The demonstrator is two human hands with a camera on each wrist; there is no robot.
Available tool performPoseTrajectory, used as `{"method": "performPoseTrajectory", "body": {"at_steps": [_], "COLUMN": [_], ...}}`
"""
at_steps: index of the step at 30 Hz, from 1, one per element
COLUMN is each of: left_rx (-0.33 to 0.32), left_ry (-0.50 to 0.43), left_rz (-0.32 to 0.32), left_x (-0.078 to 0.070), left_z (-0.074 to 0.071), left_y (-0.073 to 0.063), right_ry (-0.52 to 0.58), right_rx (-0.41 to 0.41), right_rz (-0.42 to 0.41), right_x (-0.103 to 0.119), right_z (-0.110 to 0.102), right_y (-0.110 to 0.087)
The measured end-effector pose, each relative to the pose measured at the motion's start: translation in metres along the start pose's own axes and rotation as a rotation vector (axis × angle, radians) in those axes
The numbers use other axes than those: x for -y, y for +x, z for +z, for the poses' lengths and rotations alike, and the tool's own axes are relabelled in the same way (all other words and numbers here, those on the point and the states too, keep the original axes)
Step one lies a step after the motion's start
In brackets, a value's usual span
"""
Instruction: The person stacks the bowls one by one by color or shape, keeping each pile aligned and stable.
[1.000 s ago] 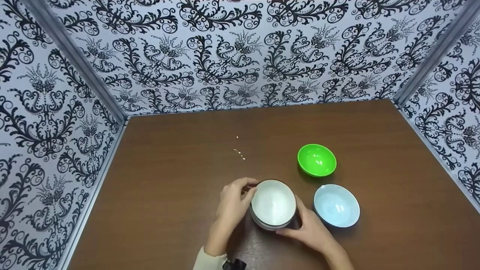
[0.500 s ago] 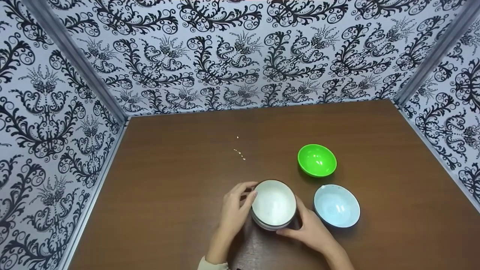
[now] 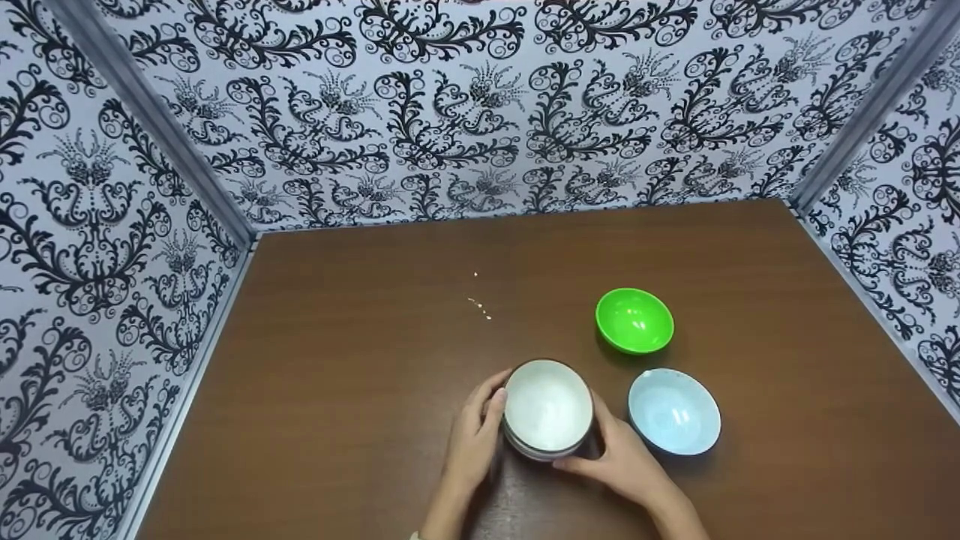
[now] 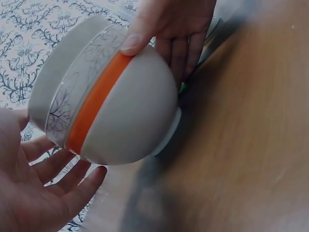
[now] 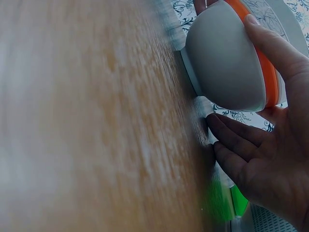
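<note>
A stack of nested bowls [image 3: 548, 406], whitish inside with a dark rim, stands upright near the front of the table. In the left wrist view the outer bowl [image 4: 130, 111] carries an orange band, and a paler upper rim [image 4: 60, 63] rises out of it. My right hand [image 3: 626, 461] grips the stack from the right, its thumb [image 5: 273, 43] on the orange band and its lower fingers spread. On the other side my left hand [image 3: 472, 442] holds the stack near the rim, thumb and fingers bent around its side.
A green bowl [image 3: 634, 321] stands behind and to the right, with a light blue bowl [image 3: 673, 411] just beside my right hand. Small pale crumbs [image 3: 480, 306] lie mid-table. Patterned walls [image 3: 480, 112] enclose the back and both sides.
My left hand has slid down and toward me along the stack's left side, its thumb leaving the rim's top for the side. The right hand and the bowls have stayed put.
</note>
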State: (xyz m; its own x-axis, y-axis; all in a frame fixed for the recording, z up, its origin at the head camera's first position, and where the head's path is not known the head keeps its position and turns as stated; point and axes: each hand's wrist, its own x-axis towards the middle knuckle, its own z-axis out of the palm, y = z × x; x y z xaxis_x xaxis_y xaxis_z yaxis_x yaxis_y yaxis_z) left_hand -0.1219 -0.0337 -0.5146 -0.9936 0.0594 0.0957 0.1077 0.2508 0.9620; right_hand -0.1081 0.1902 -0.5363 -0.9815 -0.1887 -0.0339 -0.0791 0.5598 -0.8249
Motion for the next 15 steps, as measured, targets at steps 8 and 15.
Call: {"method": "performPoseTrajectory", "body": {"at_steps": [8,15], "left_rx": [-0.022,-0.012], "left_ry": [-0.056,-0.13], "left_rz": [-0.044,-0.083], "left_x": [0.007,0.012], "left_z": [0.006,0.009], "left_y": [-0.006,-0.01], "right_ry": [0.002,-0.017], "right_rx": [-0.001,-0.017], "right_rz": [-0.002,-0.015], "right_x": [-0.001,0.0], "right_z": [0.0,0.0], "right_y": [0.0,-0.001]}}
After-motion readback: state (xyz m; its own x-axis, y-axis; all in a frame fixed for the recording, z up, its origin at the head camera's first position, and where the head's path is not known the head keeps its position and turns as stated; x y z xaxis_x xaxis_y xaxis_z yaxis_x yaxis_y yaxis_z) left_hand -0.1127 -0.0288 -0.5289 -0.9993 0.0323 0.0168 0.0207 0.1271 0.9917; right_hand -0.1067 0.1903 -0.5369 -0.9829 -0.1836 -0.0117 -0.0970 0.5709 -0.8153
